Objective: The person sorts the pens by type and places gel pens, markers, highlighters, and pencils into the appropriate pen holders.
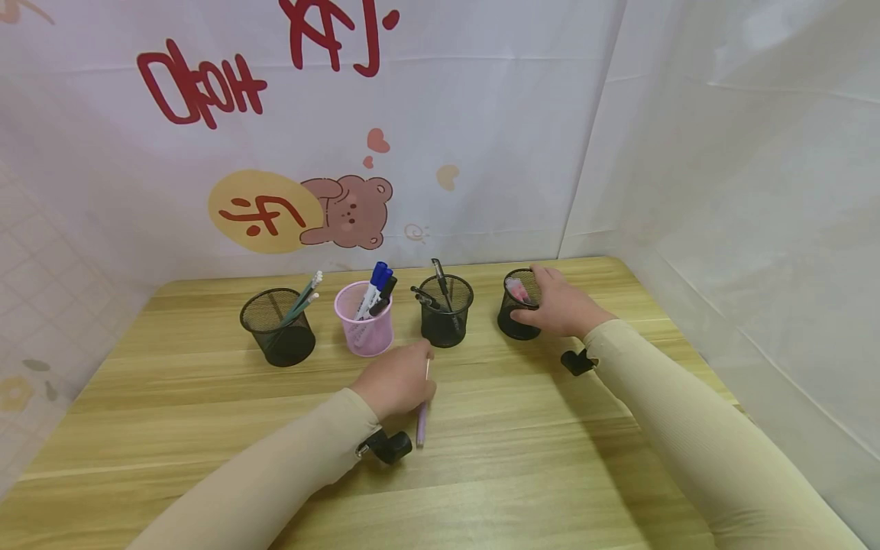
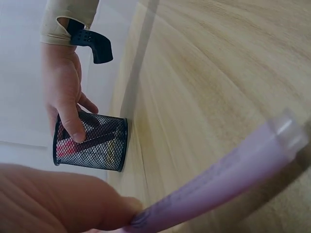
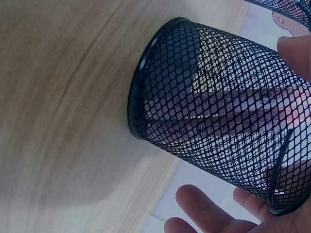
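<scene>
My left hand (image 1: 397,382) pinches a slim purple pen (image 1: 422,425) over the middle of the table. In the left wrist view the pen's (image 2: 218,182) lavender barrel ends in a translucent tip, with printing along its side. At the right, my right hand (image 1: 565,304) holds a black mesh pen holder (image 1: 517,327) near its rim, thumb in front and fingers behind. Pink-topped pens (image 1: 517,290) stand inside it. Through the mesh in the right wrist view, two printed purplish barrels (image 3: 214,102) show. The holder stands upright on the table.
Left of that holder stand another black mesh holder (image 1: 443,332) with black pens, a pink mesh holder (image 1: 371,340) with blue and black markers, and a black mesh holder (image 1: 289,347) with green pencils. A printed white curtain (image 1: 495,153) hangs behind the wooden table (image 1: 522,473).
</scene>
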### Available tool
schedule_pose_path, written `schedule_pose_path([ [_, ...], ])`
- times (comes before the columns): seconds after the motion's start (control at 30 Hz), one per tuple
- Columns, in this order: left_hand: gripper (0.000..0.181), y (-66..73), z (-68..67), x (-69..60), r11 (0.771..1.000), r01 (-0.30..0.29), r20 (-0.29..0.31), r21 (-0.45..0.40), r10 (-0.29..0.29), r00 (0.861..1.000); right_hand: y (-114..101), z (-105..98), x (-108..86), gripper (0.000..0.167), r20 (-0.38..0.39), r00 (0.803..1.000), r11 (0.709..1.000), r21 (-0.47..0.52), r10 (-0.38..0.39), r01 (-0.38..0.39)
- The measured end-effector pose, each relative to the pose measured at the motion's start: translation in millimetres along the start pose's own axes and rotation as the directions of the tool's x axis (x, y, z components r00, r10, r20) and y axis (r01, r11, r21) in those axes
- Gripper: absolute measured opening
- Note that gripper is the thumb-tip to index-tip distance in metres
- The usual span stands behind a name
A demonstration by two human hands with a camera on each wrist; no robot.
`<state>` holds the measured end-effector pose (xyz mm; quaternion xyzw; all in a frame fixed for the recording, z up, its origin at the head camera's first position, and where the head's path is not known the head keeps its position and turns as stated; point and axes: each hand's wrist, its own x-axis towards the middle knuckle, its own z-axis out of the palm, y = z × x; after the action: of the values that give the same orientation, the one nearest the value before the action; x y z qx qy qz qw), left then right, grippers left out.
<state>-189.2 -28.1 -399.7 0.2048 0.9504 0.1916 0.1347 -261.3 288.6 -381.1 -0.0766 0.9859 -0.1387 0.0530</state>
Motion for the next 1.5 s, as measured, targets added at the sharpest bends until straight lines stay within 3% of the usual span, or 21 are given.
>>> schedule_pose_path([
  [0.33,0.046,5.3,-4.7,-1.9,0.989,-0.021,-0.077,-0.144,0.010,0.997,-0.4,-0.7,-1.1,0.112,0.008,1.000,1.000,0.016,-0.004,0.004],
  [0.6,0.043,13.1,-8.1,-1.8,0.961,-0.039,-0.130,-0.274,0.003,0.991,0.8,0.3,-0.1,0.112,0.009,1.000,1.000,0.009,-0.004,0.004],
  [0.83,0.044,17.7,-8.2,1.5,0.934,-0.113,-0.220,-0.338,0.039,0.975,0.7,-0.3,-1.5,0.112,0.015,1.000,1.000,0.020,0.002,-0.002],
  [1.0,0.042,20.4,-7.3,4.7,0.908,-0.159,-0.297,-0.389,0.040,0.954,0.4,-0.1,-1.2,0.111,0.011,1.000,1.000,0.016,0.007,-0.008],
  [1.2,0.041,25.1,-7.9,9.1,0.887,-0.215,-0.400,-0.408,0.038,0.916,0.3,0.3,-0.6,0.110,0.007,1.000,1.000,0.014,0.005,-0.005],
  [1.5,0.041,32.2,-9.8,20.3,0.826,-0.286,-0.504,-0.486,0.003,0.863,1.9,0.6,0.5,0.111,-0.002,1.000,1.000,0.016,-0.005,0.005],
])
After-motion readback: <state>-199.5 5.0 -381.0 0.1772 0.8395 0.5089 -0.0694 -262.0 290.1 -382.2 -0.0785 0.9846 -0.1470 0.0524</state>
